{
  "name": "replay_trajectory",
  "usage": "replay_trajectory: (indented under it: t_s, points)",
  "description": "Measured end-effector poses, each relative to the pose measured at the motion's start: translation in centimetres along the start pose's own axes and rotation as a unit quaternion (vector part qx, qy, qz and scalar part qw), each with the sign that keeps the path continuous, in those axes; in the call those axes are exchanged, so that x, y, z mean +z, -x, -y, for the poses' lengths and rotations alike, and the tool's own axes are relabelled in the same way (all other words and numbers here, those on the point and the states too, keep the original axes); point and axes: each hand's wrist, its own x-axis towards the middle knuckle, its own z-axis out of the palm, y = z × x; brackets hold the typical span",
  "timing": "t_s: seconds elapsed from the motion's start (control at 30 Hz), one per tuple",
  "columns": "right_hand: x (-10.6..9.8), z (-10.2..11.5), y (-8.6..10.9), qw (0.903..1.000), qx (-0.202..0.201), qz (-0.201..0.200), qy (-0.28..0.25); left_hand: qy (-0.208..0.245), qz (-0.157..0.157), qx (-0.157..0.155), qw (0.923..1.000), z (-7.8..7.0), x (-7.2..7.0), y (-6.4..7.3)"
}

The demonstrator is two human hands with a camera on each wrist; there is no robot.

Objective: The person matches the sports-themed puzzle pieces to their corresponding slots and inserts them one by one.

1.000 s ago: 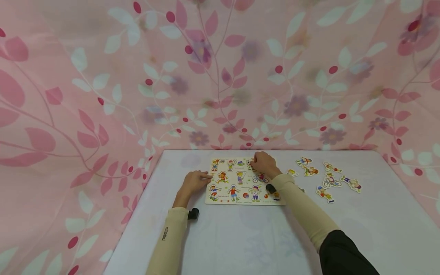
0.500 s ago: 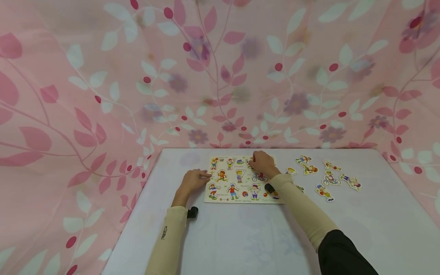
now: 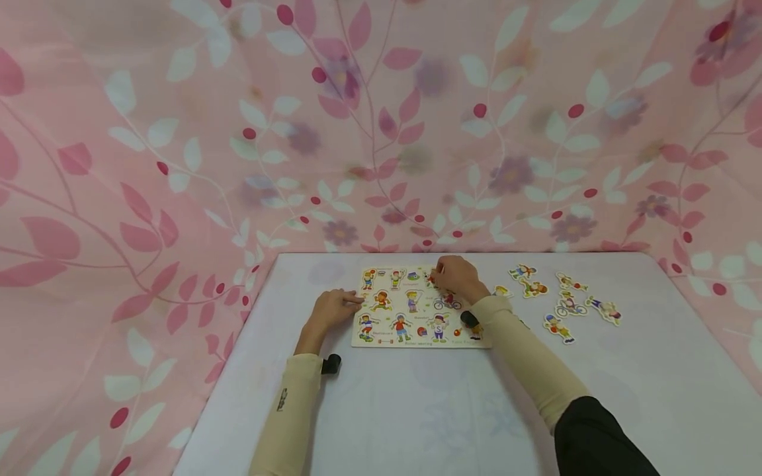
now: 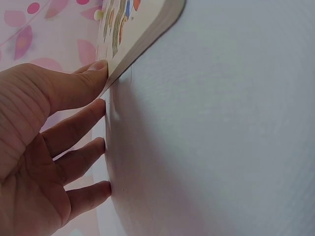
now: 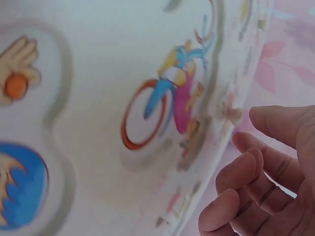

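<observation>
A pale puzzle board with cartoon sports figures lies near the table's far side. My left hand is at its left edge. In the left wrist view the thumb presses that edge and the other fingers stretch down to the cloth. My right hand bends over the board's upper right part, pinching a small figure puzzle piece that is mostly covered. The right wrist view has the thumb and curled fingers at the board's far edge, past a cyclist picture.
Several loose figure pieces lie right of the board, among them a cyclist piece and a blue-capped figure. My right forearm partly covers pieces beside the board. A pink floral curtain hangs behind the white-covered table.
Both hands stay at nearly the same places on the board, the right one shifting slightly at the upper right piece. The whole head view drifts a little upward and left.
</observation>
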Motion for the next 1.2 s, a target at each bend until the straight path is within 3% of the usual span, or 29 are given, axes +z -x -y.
replay_trajectory:
  t_s: [0.27,0.5,0.8,1.2]
  points:
    - [-1.3,0.5,0.9,0.9994,-0.025,-0.024,-0.009,-0.001,-0.001,0.005,1.0,0.2,0.0,0.1]
    - [-2.6,1.1,2.0,0.9987,-0.022,-0.045,-0.003,0.0,0.0,0.005,1.0,0.6,0.1,0.0]
    - [-4.0,0.7,3.0,0.9987,-0.017,-0.037,-0.03,0.004,-0.001,0.008,1.0,0.5,0.0,0.0]
    - [-5.2,-0.1,5.0,0.9971,-0.027,-0.062,-0.035,-0.002,0.002,0.011,0.9999,0.2,0.0,0.0]
